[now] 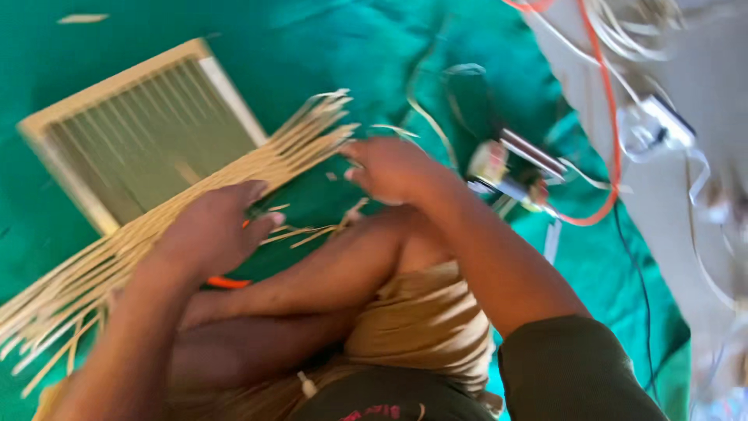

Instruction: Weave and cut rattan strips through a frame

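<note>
A long bundle of thin pale bamboo strips (195, 203) lies slanted across a green cloth (327, 47), running from lower left up to the middle. My left hand (214, 226) rests palm down on the bundle's middle, fingers pressed against the strips. My right hand (393, 168) is at the bundle's far upper end, fingers curled by the strip tips; blur hides whether it pinches a strip. An orange-handled tool (226, 282) shows under my left hand. My bent legs sit below the hands.
A rectangular wooden frame with slats (132, 129) lies on the cloth at upper left. A small tool with metal parts (510, 171) sits right of my right hand. An orange cable (608, 132) and white wires run along a grey surface (701, 62) at right.
</note>
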